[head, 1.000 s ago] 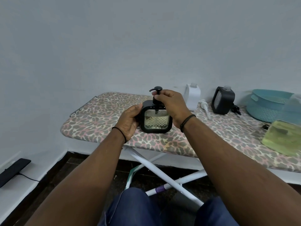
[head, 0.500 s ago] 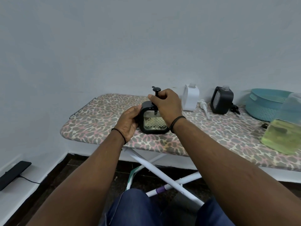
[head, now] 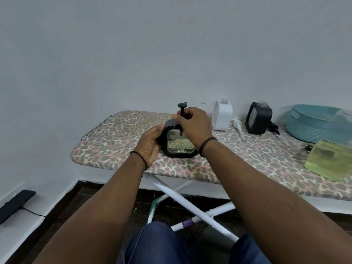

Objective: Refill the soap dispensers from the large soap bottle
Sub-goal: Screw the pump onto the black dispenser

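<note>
Now, grip: your left hand (head: 150, 144) wraps the left side of the black dispenser (head: 180, 142), thumb at its upper corner.
Pump: your right hand (head: 193, 125) curls round the pump (head: 182, 109) at the collar; only the black head and stem show above your knuckles.
Position: that dispenser stands upright on the ironing board (head: 118, 141), near its front edge, between your two hands.
Dispensers: three — the one you hold, a white dispenser (head: 222, 117) and a second black dispenser (head: 258, 121) by the wall, both with open necks.
Loose pumps: one white pump (head: 239, 127) lies between those two; a dark piece right of the black one is possibly another.
Large soap bottle (head: 335, 155): one, at the right edge, holding yellow-green liquid.
Basket (head: 308, 122): one, teal, behind the bottle.
</note>
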